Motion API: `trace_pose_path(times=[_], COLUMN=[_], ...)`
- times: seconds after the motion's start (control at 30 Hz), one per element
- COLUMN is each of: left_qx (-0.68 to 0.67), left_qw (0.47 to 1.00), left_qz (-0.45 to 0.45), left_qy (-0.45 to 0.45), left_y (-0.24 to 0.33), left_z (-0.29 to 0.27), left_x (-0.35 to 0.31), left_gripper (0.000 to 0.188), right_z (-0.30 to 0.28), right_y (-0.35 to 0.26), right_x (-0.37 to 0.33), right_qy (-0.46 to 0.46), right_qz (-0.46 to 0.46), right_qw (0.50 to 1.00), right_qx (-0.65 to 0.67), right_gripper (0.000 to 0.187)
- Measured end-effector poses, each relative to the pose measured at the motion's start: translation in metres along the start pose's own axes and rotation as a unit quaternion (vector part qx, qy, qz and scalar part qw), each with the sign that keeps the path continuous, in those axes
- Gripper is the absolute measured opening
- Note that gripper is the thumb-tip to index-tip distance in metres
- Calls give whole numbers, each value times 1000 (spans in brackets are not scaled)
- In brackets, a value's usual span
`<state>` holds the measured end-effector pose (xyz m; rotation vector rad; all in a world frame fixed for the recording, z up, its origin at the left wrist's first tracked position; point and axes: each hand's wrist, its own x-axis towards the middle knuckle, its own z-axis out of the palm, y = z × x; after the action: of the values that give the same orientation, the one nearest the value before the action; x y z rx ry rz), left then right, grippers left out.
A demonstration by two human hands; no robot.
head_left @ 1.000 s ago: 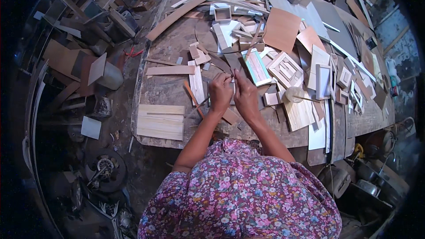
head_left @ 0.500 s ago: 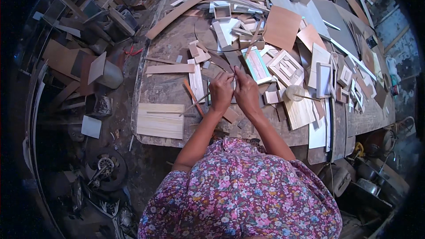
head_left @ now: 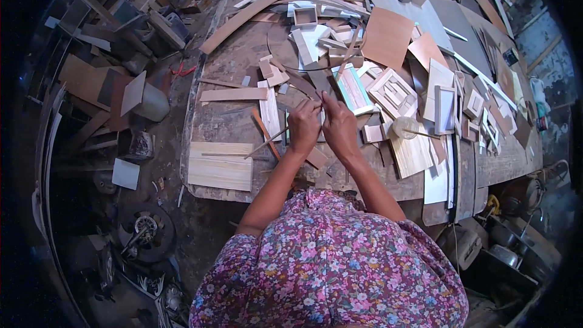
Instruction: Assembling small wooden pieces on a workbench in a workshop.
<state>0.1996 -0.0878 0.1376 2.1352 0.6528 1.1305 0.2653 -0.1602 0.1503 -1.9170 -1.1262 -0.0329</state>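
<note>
My left hand (head_left: 303, 126) is closed around a thin wooden stick (head_left: 265, 144), whose free end pokes out toward the lower left. Close beside it, my right hand (head_left: 340, 129) is closed too, thumb and fingers pinched near the left fingertips. Whatever the right fingers grip is too small to make out. Both hands hover over the workbench (head_left: 243, 124). To the left lies a pale wooden board (head_left: 220, 176) with a thin strip across it. Right of my hands stand a frame with a green edge (head_left: 352, 90) and a small round tub (head_left: 404, 127) with a stick in it.
Small wooden boxes, frames and offcuts crowd the bench's far and right parts, among them a square brown panel (head_left: 387, 37) and a nested wooden frame (head_left: 393, 93). A long curved strip (head_left: 261, 13) lies at the back left. Scrap and a bucket (head_left: 149, 103) stand on the floor.
The stick's free end has shifted slightly down and left, and more of it shows past my left hand. Both hands stay almost in place.
</note>
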Motion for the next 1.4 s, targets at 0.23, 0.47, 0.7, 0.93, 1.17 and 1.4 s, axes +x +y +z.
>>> trace_pose_path(times=[0.23,0.47,0.7,0.93,1.17,1.4], left_qx=[28,37,45,30,36,4], left_qw=[999,999,999,999,999,1000], left_qz=[-12,11,-5,41,28,20], left_qy=[21,8,4,6,15,20], left_y=[-8,-3,-1,4,-4,-10], left_z=[2,-1,2,1,2,3], left_x=[0,1,-3,-3,-1,-4], left_gripper=[2,2,3,3,5,4], right_z=[3,1,-1,-6,-10,-13], right_y=[-2,-4,-5,-8,-14,-17], right_x=[0,0,7,8,10,7], right_qy=[0,-17,-32,-14,-11,-26], right_qz=[2,37,50,87,72,89], right_qw=[1000,999,998,993,993,990], right_qx=[-9,18,35,83,89,102], right_gripper=[33,26,27,27,26,25])
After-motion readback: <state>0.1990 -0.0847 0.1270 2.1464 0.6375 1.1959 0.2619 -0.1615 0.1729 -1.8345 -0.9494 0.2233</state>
